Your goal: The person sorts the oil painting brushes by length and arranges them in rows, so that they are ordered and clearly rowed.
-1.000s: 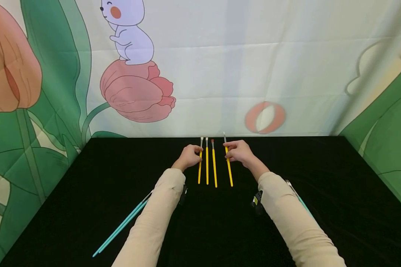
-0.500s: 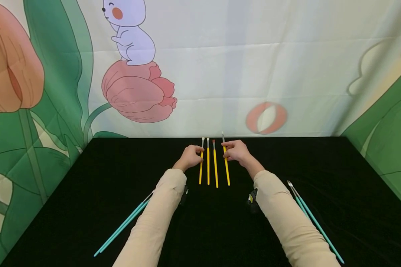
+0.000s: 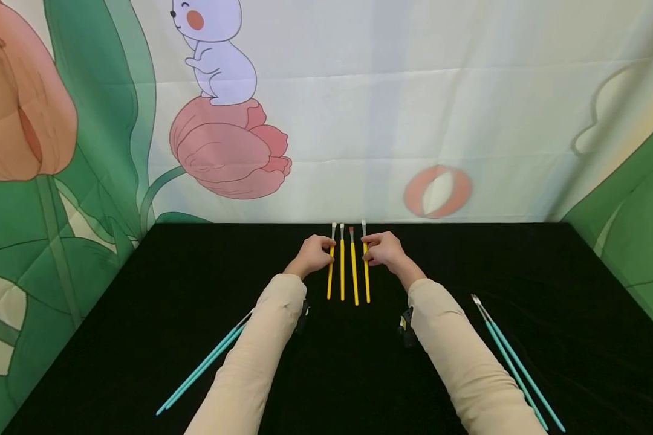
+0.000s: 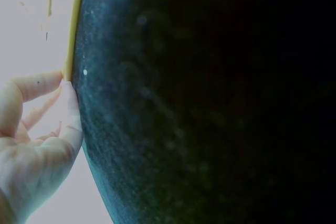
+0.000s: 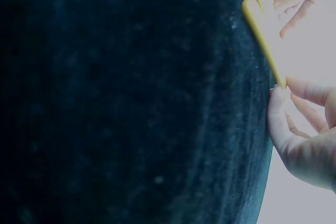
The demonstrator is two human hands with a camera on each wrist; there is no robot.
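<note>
Several yellow-handled paintbrushes stand side by side near the far table edge in the head view, bristles pointing away. My left hand point(image 3: 311, 255) pinches the leftmost paintbrush point(image 3: 329, 281) between thumb and fingers; the left wrist view shows this pinch on its yellow handle point(image 4: 74, 30). At the other end of the row, my right hand point(image 3: 386, 251) pinches the rightmost paintbrush point(image 3: 367, 281), whose handle point(image 5: 262, 38) also shows in the right wrist view. Between the hands lie a pale-tipped paintbrush point(image 3: 342, 269) and a red-tipped paintbrush point(image 3: 354, 272), neither touched.
Two turquoise paintbrushes point(image 3: 204, 365) lie slanted beside the left forearm, which hides their upper part. Two more turquoise paintbrushes point(image 3: 514, 356) lie right of the right forearm. Black cloth point(image 3: 354, 374) covers the table, and a printed curtain point(image 3: 326, 121) hangs behind it.
My right hand has brought the rightmost yellow paintbrush leftward, closer to the row, and its handle now stands straighter. The left hand keeps its pinch. The right turquoise paintbrushes have come into fuller view.
</note>
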